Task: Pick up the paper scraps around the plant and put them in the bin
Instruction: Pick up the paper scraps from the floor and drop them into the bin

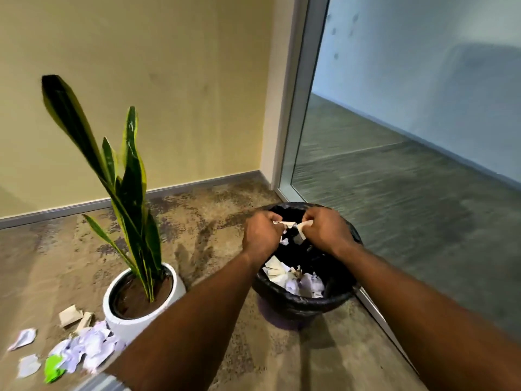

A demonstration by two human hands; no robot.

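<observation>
Head view: crumpled white and beige paper scraps (90, 348) beside plant (132, 187).

A tall green-and-yellow sword-leaved plant (132, 193) in a round white pot (118, 323) stands between the black-lined round bin (298, 304) and the crumpled paper scraps (90, 345). Mottled brown carpet (197, 210) lies open behind pot and bin; a metal-framed glass wall (394, 193) adjoins the bin's right.

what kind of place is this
Probably an office or similar commercial interior: a glass partition in a metal frame, mottled carpet with grey skirting, and a potted plant beside a lined bin in the corner.
</observation>
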